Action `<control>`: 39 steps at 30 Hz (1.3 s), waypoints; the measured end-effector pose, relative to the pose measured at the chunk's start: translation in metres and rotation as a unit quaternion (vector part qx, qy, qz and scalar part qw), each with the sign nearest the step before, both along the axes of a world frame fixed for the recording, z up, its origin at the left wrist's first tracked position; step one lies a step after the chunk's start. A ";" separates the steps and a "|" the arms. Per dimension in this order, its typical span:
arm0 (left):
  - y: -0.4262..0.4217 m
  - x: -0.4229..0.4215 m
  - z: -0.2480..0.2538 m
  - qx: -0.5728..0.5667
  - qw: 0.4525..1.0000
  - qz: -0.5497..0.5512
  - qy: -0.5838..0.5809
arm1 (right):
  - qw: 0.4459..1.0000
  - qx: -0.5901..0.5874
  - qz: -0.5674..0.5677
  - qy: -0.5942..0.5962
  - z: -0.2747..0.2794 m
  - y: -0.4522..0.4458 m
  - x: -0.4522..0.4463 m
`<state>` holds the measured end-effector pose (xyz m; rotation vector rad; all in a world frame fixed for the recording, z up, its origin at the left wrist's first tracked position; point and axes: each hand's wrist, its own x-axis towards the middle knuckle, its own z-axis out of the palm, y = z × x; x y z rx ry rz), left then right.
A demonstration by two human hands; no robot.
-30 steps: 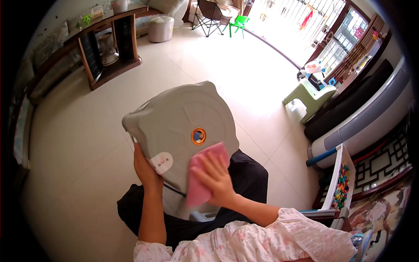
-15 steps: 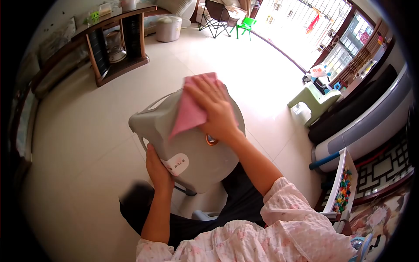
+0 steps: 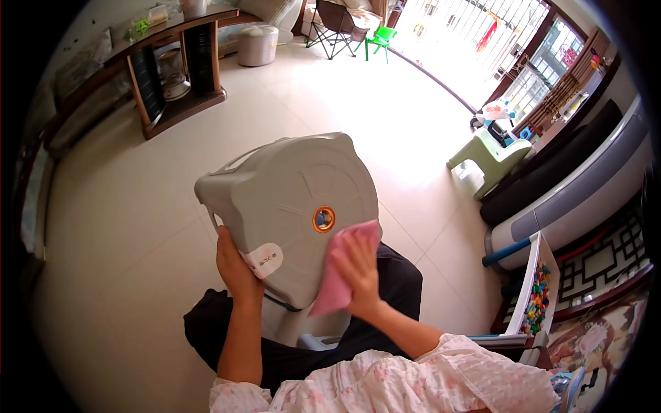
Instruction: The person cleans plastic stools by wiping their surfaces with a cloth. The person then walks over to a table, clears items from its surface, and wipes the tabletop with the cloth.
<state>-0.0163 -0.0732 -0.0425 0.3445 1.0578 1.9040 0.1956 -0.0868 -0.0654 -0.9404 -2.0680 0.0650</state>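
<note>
Pressing a pink cloth (image 3: 329, 292) with fingers spread, the right hand (image 3: 358, 275) hides part of the grey stool (image 3: 289, 186) tilted above black trousers (image 3: 401, 279); the left hand (image 3: 237, 267) grips its side, fingertips hidden. Around stand a green stool (image 3: 497, 164), ottoman (image 3: 257, 47) and white-walled bin (image 3: 526, 286).

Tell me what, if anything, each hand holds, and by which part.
Left hand: stool, by its side near the label. Right hand: cloth, its upper part beneath spread fingers.
</note>
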 end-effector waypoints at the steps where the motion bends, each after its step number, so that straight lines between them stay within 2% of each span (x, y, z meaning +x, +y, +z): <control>1: 0.001 0.001 0.000 0.004 1.000 0.004 -0.001 | 0.999 -0.007 0.030 -0.018 0.002 -0.011 -0.008; 4: 0.002 0.000 -0.005 0.008 1.000 -0.005 0.009 | 0.985 -0.020 0.159 -0.058 0.029 -0.019 -0.037; 6: 0.004 -0.007 -0.015 0.011 1.000 -0.013 0.019 | 0.979 -0.017 0.194 -0.054 0.049 -0.005 -0.057; 8: 0.007 -0.010 -0.042 0.073 0.991 -0.076 -0.085 | 0.972 -0.011 0.231 -0.050 0.069 0.013 -0.070; 9: 0.010 -0.005 -0.045 0.152 0.961 -0.107 -0.204 | 0.972 0.017 0.227 -0.058 0.078 0.024 -0.076; 10: 0.007 -0.003 -0.047 0.154 0.961 -0.104 -0.203 | 0.972 0.045 0.223 -0.066 0.086 0.035 -0.080; 11: 0.001 0.005 -0.032 0.135 0.981 -0.082 -0.113 | 0.971 0.045 0.225 -0.066 0.092 0.046 -0.081; 12: -0.003 0.008 -0.023 0.115 0.991 -0.059 -0.023 | 0.975 0.061 0.208 -0.048 0.097 0.059 -0.080; 13: -0.002 0.005 -0.022 0.019 0.998 -0.039 0.054 | 0.978 0.076 0.190 -0.031 0.101 0.071 -0.078; 18: -0.008 0.004 -0.009 0.027 0.999 -0.035 0.017 | 0.998 0.069 0.006 -0.003 0.091 0.124 -0.039; 23: -0.005 0.002 0.000 0.012 1.000 -0.002 -0.027 | 0.998 0.012 -0.047 0.038 0.050 0.103 -0.003; 28: -0.003 -0.002 -0.001 -0.001 1.000 -0.001 -0.009 | 0.996 -0.001 -0.082 0.033 0.014 0.033 0.003; 33: -0.002 0.003 0.002 -0.005 1.000 0.003 0.001 | 0.999 -0.040 0.014 0.017 0.020 -0.018 -0.031; 35: -0.003 0.004 -0.001 0.021 0.999 -0.018 0.030 | 0.987 -0.021 0.154 -0.030 0.036 -0.016 -0.047; 37: 0.004 -0.005 -0.038 0.047 0.998 -0.046 0.011 | 0.983 0.007 0.179 -0.045 0.052 0.003 -0.063; 38: 0.005 -0.007 -0.034 0.074 0.995 -0.073 -0.008 | 0.976 0.037 0.205 -0.061 0.062 0.015 -0.069; 39: -0.002 0.001 -0.031 0.097 0.993 -0.056 0.021 | 0.976 0.038 0.207 -0.059 0.072 0.026 -0.072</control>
